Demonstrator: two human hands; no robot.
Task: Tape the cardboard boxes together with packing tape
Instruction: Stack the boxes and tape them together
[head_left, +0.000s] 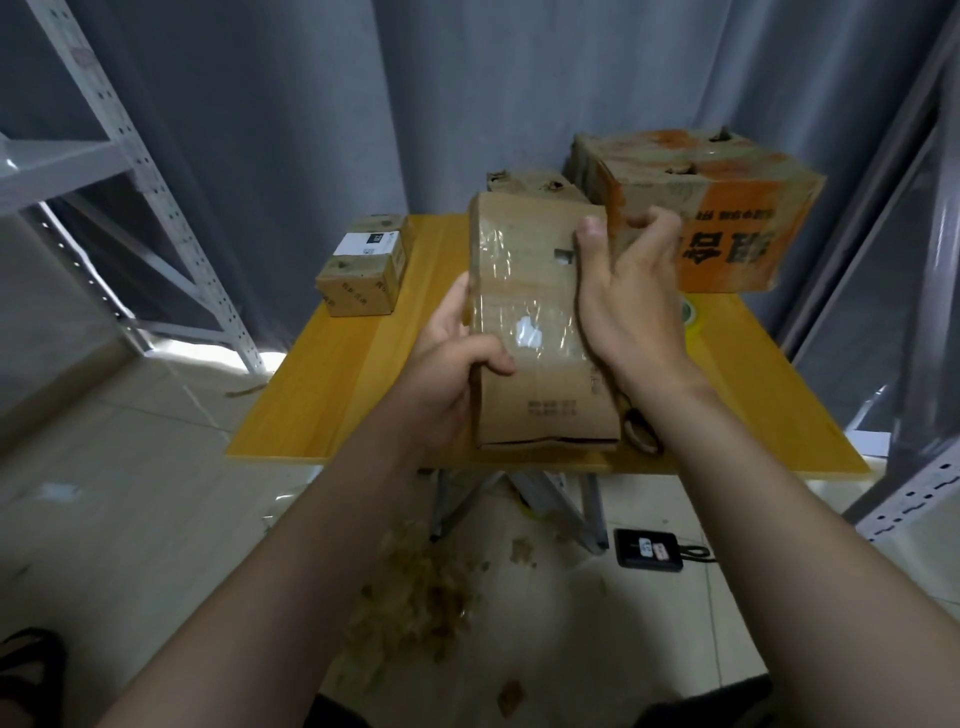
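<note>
Head view, looking down over both forearms: the person has the held box (524, 291) up on end above the near part of the yellow table (332, 384); I cannot tell whether its bottom edge touches the top. The left hand (452, 358) grips its left edge, thumb hooked across the front and fingers behind. The right hand (628, 306) clasps the right edge, thumb laid flat up the front face and fingers curled round the side, where their contact is hidden. Wrinkled clear tape (498, 270) already covers much of the front.

The other cartons sit apart from it: an orange-printed box (727, 228) at the back right, a brown box (530, 182) just behind the held one, and a small labelled box (363, 270) at the back left corner. The tape roll (693, 319) lies on the table, mostly hidden behind the right hand.

My worry is that nothing is joined yet and both hands are busy. Reaching for the roll means letting go with 1 hand, and a carton standing on end near the table's front could tip or slide off. The bottom edge looks buckled, so it may not sit flush against a neighbour, and fresh tape laid over the wrinkled film could lift. Torn scraps (421, 592) litter the floor below.
</note>
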